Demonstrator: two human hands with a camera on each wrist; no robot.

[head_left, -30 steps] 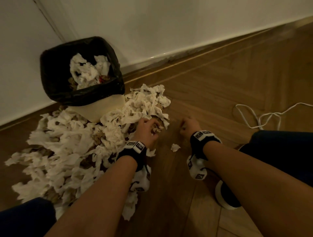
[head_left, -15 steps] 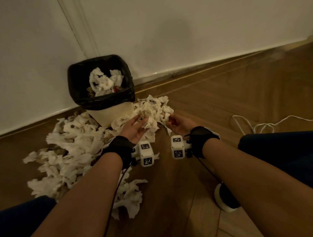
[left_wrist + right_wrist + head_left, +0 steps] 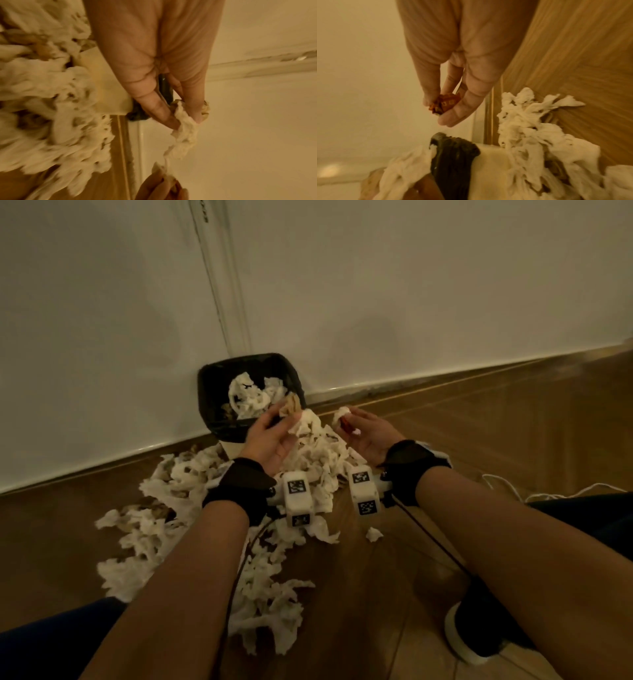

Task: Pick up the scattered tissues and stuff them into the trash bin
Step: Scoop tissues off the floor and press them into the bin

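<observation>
- Head: left hand [image 3: 270, 436] and right hand [image 3: 368, 436] each pinch tissue beside the bin [image 3: 212, 392], partly filled; a large pile [image 3: 191, 508] is left on the floor.
- Left wrist: fingers [image 3: 159, 112] pinch a tissue strip [image 3: 184, 125].
- Right wrist: fingers [image 3: 469, 102] pinch a red scrap [image 3: 445, 103].

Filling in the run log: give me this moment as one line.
left hand: holds tissue wad by trash bin | right hand: pinches tissue scrap | pile on floor

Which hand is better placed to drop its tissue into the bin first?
Left. The left hand pinches a tissue wad right at the trash bin rim. The right hand holds its tissue farther to the side, above the floor.
</observation>
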